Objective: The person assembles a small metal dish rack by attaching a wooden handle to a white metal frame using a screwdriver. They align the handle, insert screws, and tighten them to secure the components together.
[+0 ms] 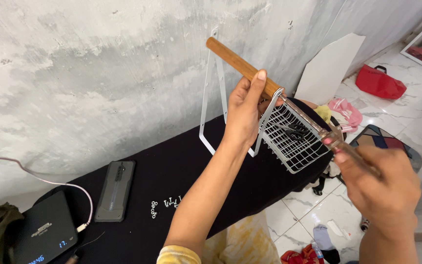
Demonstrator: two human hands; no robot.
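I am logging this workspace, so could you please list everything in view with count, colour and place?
wire basket: one, white, held above the black table
wooden handle: one, brown, atop the basket
screwdriver: one, brownish, at the basket's corner
metal frame: one, white, against the wall
screws: several, silver, on the table
phone: one, dark, on the table
power bank: one, black, table's left end
bag: one, red, on the floor
left hand: grips the handle
right hand: holds the screwdriver

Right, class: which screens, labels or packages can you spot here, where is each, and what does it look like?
Power bank: bottom left on the black table, dark rounded slab, small pale logo, lit blue digits, pink cable plugged in.
Phone: right of the power bank, lying flat, dark rugged rectangle, no lit screen showing.
No packages or signs visible.
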